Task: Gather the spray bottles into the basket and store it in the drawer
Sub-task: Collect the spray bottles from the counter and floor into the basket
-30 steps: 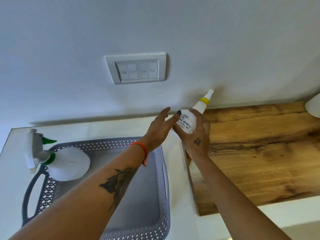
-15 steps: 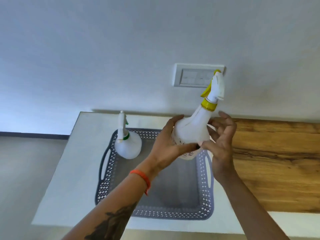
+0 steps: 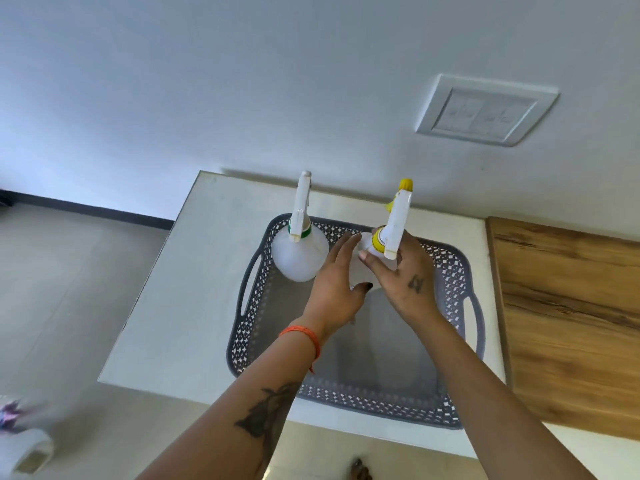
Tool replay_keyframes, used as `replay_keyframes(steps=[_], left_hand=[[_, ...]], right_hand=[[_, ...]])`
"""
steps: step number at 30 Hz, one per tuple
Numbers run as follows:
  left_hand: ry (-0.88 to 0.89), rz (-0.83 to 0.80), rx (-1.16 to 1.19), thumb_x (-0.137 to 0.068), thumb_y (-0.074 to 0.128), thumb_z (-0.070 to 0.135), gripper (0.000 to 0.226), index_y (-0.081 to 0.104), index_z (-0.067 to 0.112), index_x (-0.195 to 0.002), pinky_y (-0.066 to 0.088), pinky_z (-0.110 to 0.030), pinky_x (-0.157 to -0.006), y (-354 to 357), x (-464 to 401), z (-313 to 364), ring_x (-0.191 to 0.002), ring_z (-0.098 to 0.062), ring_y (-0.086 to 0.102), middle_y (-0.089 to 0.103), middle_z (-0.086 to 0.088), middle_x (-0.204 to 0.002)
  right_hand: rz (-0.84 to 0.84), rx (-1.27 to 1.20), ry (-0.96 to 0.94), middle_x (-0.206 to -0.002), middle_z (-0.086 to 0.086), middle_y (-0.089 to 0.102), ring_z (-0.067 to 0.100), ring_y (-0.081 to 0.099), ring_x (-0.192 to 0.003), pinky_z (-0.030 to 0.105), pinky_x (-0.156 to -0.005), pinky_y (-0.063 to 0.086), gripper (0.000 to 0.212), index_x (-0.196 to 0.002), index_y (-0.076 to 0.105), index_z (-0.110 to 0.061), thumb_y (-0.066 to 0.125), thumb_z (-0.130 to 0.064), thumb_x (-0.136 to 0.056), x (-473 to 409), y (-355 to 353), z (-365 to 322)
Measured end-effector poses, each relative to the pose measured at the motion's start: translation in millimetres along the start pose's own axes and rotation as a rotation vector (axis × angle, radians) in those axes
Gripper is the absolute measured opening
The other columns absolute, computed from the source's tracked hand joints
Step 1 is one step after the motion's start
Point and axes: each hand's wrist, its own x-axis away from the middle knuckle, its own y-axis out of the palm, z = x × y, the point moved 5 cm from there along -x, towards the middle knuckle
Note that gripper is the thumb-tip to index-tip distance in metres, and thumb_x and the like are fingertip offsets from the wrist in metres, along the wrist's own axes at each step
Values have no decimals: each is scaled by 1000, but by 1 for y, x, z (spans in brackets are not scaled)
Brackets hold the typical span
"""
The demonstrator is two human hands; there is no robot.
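The yellow-capped spray bottle (image 3: 388, 233) is held upright over the grey basket (image 3: 450, 271) on the white counter (image 3: 194, 271). Its neck is pinched by the right hand (image 3: 403, 275), fingers (image 3: 372, 261) curled around it, while its body is cupped by the left hand (image 3: 337, 289), fingers straight and pressed together. A green-collared spray bottle (image 3: 299, 251) is seen standing in the basket's far left corner.

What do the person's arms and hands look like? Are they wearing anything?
Both arms are bare, with no sleeves. The left wrist wears an orange string bracelet, and a dark tattoo runs along the left forearm. The left hand has dark-painted nails. The right hand has a small dark tattoo on its back.
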Motion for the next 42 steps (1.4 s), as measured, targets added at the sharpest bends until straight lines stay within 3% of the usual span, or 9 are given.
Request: replay_keyframes(steps=[7, 12, 18, 21, 26, 29, 33, 38, 42], left_hand=[[-4, 21, -10, -82, 67, 7, 75, 27, 12, -146, 12, -7, -105, 4, -3, -12, -145, -13, 19, 25, -3, -156], [-2, 45, -48, -84, 62, 2, 72, 27, 9, -146, 13, -11, -108, 5, 0, -10, -145, -15, 20, 25, -4, -156], [-20, 77, -109, -87, 55, 0, 70, 21, 8, -148, 10, -7, -102, 6, 9, -7, -146, -17, 18, 22, -6, -157], [27, 113, -96, -89, 53, 2, 66, 23, 9, -147, 19, -18, -109, 0, 23, 3, -145, -20, 23, 25, -8, -156], [277, 312, -131, -85, 58, 3, 53, 43, 3, -136, 32, -31, -107, 7, 78, 40, -124, -26, 44, 52, -16, -134], [406, 190, -70, -91, 47, 19, 46, 44, 6, -135, 38, -31, -104, 39, 105, 70, -120, -17, 43, 53, -12, -132], [509, -9, 28, -95, 43, 24, 45, 38, 14, -139, 25, -20, -109, 95, 125, 120, -126, 2, 29, 47, -8, -141], [574, -281, 64, -96, 39, 32, 49, 33, 20, -143, 31, -24, -107, 183, 173, 167, -131, -9, 38, 40, -2, -148], [662, -520, 19, -96, 39, 32, 51, 31, 18, -145, 28, -26, -112, 257, 243, 183, -137, -19, 35, 36, -2, -151]], right_hand=[[22, 82, -64, -94, -6, 61, 8, 56, -90, 11, -79, 41, 28, -102, 63, -15, 74, -21, -77, -3, 15, 10], [40, 118, -55, -102, 4, 66, 14, 58, -95, 22, -83, 42, 32, -105, 62, -11, 73, -22, -78, -2, 18, 8], [6, 153, -14, -116, 9, 62, 22, 57, -109, 15, -89, 37, 52, -120, 54, -6, 73, -11, -72, 6, 19, 9], [-2, 80, 65, -140, 6, 47, 16, 43, -128, 21, -102, 34, 77, -139, 36, -11, 61, -12, -66, 17, 7, 10], [186, -52, 128, -142, 8, 46, 16, 41, -131, 26, -108, 32, 72, -139, 39, -9, 53, -14, -68, 45, -39, 11], [337, -47, 125, -137, 7, 51, 17, 47, -127, 29, -107, 38, 60, -135, 44, -6, 55, -15, -76, 74, -79, 13], [548, 5, 170, -134, 8, 55, 17, 49, -125, 29, -104, 40, 51, -133, 47, -7, 55, -24, -85, 131, -143, 27], [778, 55, 342, -137, 2, 52, 10, 45, -126, 10, -100, 33, 54, -133, 47, -12, 51, -37, -86, 241, -224, 65], [961, 69, 472, -140, -3, 50, 5, 41, -129, 11, -104, 30, 54, -135, 45, -17, 51, -39, -86, 352, -274, 95]])
